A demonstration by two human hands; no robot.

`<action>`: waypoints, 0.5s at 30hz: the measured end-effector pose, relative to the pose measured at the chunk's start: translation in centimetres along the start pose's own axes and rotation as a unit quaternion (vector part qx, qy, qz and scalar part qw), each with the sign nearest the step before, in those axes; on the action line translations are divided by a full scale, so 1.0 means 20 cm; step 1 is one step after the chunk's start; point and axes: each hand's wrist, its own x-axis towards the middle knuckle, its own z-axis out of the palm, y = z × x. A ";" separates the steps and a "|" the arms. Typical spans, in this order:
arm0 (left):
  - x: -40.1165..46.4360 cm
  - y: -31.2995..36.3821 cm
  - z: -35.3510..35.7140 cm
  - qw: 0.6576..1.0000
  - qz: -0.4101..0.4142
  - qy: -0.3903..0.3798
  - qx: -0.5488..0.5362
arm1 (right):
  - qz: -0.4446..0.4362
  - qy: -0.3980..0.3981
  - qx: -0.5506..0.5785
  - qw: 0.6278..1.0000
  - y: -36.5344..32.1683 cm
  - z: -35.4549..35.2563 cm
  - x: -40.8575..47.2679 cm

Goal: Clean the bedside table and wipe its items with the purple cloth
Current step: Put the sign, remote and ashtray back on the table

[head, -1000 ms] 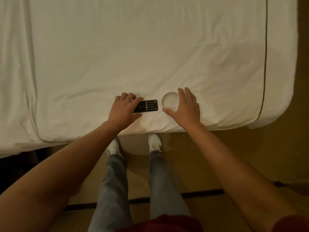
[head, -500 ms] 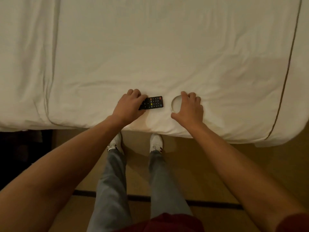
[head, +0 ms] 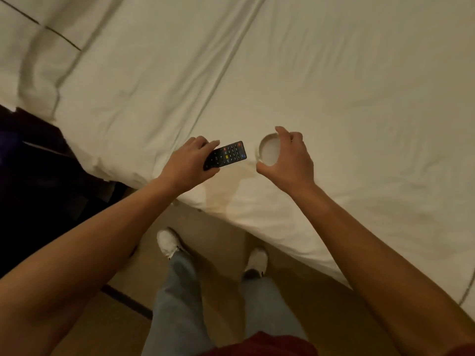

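The left hand's fingers (head: 205, 145) curl over the far edge of a black remote control (head: 228, 154) while the thumb tucks under its near edge, so the left hand (head: 189, 163) grips it by the lower end. The right hand's fingers (head: 288, 136) and thumb arch round the rim of a small white round dish (head: 269, 152), possibly an ashtray, so the right hand (head: 290, 160) holds it from the side with its open face up.

Both things sit near the middle of the frame, just above the near edge of the bed (head: 334, 86), and appear lifted clear of the sheet or barely off it; the frame does not settle which. The likely reason for the holds: these are bedside items parked on the bed while their surface was cleaned, and each hand takes one so both can be carried at once. An edge grip keeps the remote's buttons uncovered, and a rim grip keeps the dish level.

The remote's long axis runs from lower left to upper right of the frame, button face up, its red-buttoned end pointing toward the dish, just beside it yet apart from it.

A dark piece of furniture (head: 38, 176) fills the left edge of the frame, perhaps the bedside worktop. No purple cloth can be made out with certainty.
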 end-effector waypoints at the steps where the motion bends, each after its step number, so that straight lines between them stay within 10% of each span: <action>1: -0.03 -0.09 -0.06 1.000 -0.014 0.011 0.002 | -0.017 -0.002 0.006 1.000 -0.11 0.02 0.04; 15: -0.64 -1.51 -0.73 0.984 -0.156 0.086 0.029 | -0.159 -0.035 0.039 0.986 -1.66 0.67 0.32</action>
